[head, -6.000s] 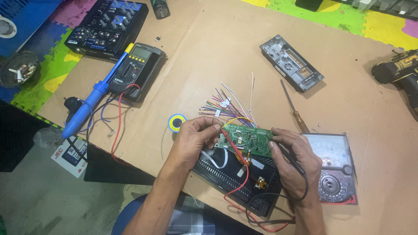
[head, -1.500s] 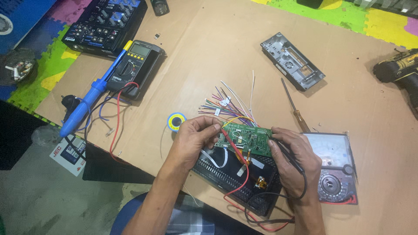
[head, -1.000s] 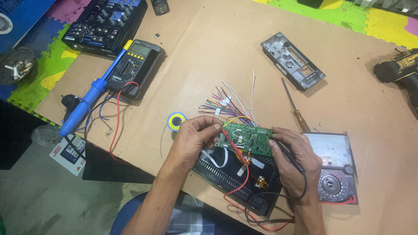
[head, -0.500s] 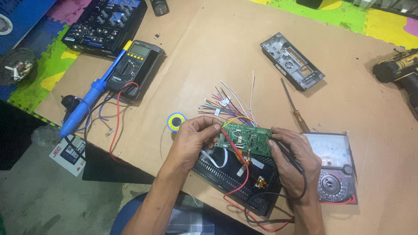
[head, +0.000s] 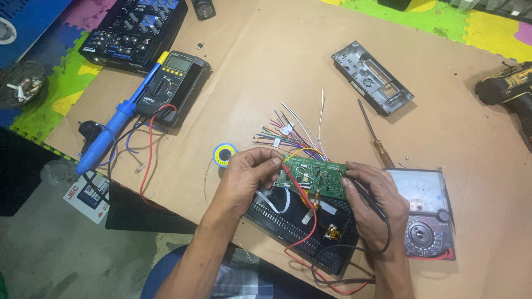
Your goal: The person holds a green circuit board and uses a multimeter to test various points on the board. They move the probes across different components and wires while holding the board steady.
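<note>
Cardboard (head: pixel 266 72) is covering the work surface, and at its far left a blue soldering iron (head: pixel 113 130) is lying beside a dark digital multimeter (head: pixel 172 83), with a small spool of solder (head: pixel 224 154) nearer the middle. The left hand (head: pixel 249 177) is pinching the left edge of a green circuit board (head: pixel 313 178) and seems to be guiding a red probe (head: pixel 302 191) onto it, fingers closed narrowly around both. The board is being held tilted just above a black ribbed chassis (head: pixel 293 230) at the table's near edge, with a fan of coloured wires (head: pixel 285 133) spreading behind it. The right hand (head: pixel 371 210) is gripping the board's right edge, fingers curled; whether it is pressing a black probe tip there I cannot tell, though a black lead is looping around it. For a clean reading, both hands should probably be bracing the board steady and keeping the tips off neighbouring contacts. Further right, a screwdriver (head: pixel 374 135) and an analog meter (head: pixel 424 213) are lying on the cardboard.
</note>
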